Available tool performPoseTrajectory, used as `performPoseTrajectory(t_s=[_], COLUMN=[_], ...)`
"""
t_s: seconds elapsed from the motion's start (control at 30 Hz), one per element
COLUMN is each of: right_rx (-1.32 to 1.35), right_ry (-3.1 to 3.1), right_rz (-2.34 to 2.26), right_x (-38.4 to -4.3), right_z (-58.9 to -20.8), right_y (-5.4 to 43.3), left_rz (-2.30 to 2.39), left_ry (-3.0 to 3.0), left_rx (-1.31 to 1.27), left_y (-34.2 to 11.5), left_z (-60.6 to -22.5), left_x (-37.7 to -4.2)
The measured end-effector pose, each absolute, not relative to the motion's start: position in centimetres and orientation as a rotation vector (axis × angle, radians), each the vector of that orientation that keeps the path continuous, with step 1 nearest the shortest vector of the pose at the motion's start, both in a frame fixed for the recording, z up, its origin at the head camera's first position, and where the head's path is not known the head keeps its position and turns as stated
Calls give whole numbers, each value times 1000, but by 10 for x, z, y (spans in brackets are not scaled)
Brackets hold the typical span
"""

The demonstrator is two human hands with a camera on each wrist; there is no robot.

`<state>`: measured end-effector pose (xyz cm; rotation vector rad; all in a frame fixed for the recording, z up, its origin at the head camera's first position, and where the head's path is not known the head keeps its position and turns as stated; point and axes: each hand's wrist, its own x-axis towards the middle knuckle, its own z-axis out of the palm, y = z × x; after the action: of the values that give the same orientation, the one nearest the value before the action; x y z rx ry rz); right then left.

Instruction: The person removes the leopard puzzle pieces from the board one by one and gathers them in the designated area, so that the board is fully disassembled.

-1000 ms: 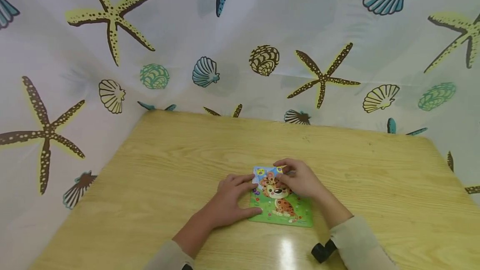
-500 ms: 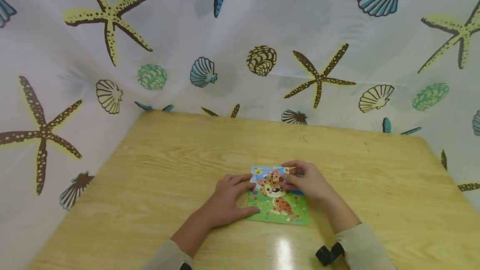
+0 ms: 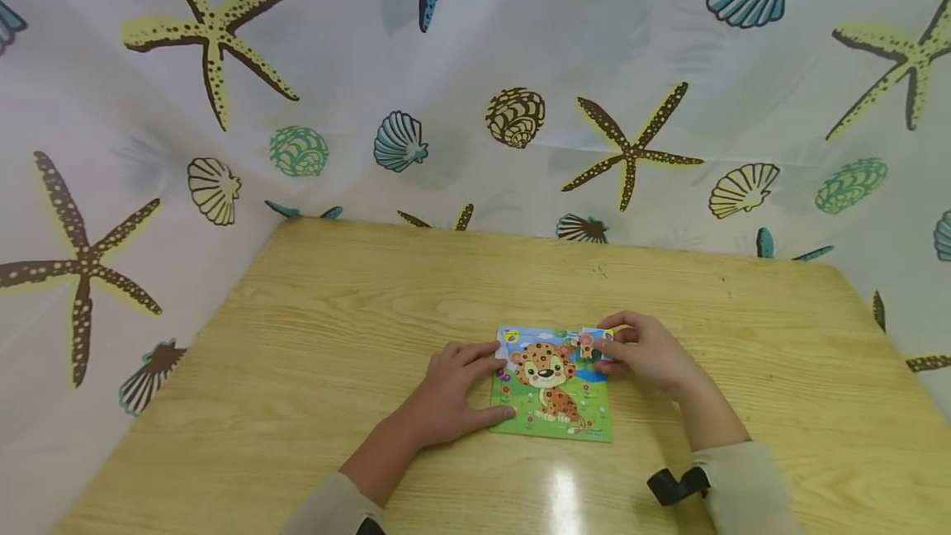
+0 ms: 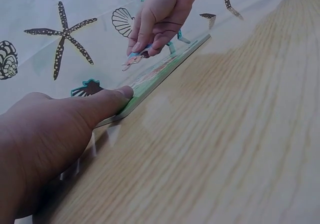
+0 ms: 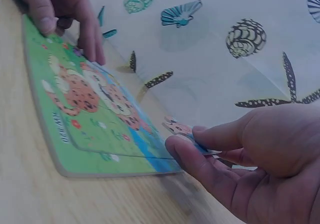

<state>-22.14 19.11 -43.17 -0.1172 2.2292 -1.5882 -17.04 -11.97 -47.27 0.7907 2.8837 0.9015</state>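
A flat jigsaw puzzle [image 3: 557, 428] with a cartoon leopard cub on green grass lies on the table. My right hand [image 3: 650, 357] pinches a small puzzle piece [image 3: 588, 343] between thumb and fingers over the puzzle's upper right corner. In the left wrist view this piece [image 4: 134, 59] is held tilted above the board; the right wrist view shows the thumb on top of it and a finger below. My left hand [image 3: 453, 395] rests at the puzzle's left side, fingers stretched out, with its thumb [image 4: 126, 92] pressing on the board's edge.
The wooden table [image 3: 357, 329] spreads around the puzzle on all sides. Behind and to the sides hangs a white cloth [image 3: 461, 89] printed with starfish and shells. A black strap mount [image 3: 676, 485] sits at my right cuff.
My right hand has moved right, carrying the piece from over the leopard's head to the upper right corner. The leopard's face is more exposed now. The left hand stays in place.
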Motion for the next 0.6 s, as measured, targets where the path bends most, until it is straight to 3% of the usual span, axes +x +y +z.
performPoseTrajectory(t_s=[0.6], right_rx=[-133], right_ry=[2265], right_rz=[-1535], right_x=[-228], right_z=[-436], right_y=[237], left_rz=[901], left_ry=[2910], left_rx=[785], left_y=[-117], left_z=[-474], left_x=[-171])
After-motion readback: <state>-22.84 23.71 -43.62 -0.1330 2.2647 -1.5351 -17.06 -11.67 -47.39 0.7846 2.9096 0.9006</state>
